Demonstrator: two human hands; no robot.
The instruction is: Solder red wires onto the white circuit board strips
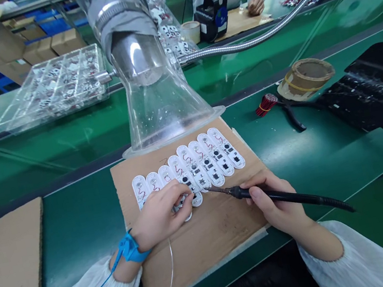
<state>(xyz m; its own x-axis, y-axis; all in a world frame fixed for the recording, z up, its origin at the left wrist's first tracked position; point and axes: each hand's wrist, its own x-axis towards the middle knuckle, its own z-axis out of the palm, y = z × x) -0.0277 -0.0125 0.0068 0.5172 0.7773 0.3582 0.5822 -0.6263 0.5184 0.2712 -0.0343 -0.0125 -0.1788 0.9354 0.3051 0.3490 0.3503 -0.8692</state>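
Note:
My right hand grips a black soldering iron like a pen, its tip pointing left at the lower end of a white board. Over the left part of the row, my left hand pinches solder wire, whose thin silvery tail hangs below the palm. Several oval white circuit boards lie side by side on a cardboard sheet. They carry black chips and short red wires. My left hand hides the lower ends of the leftmost boards. A blue wrist strap with a cord is round my left wrist.
A clear fume hood hangs just above the boards. To the right are a cardboard ring, bundled red wires and a black case. A divided tray stands behind; across the bench is another person's hand.

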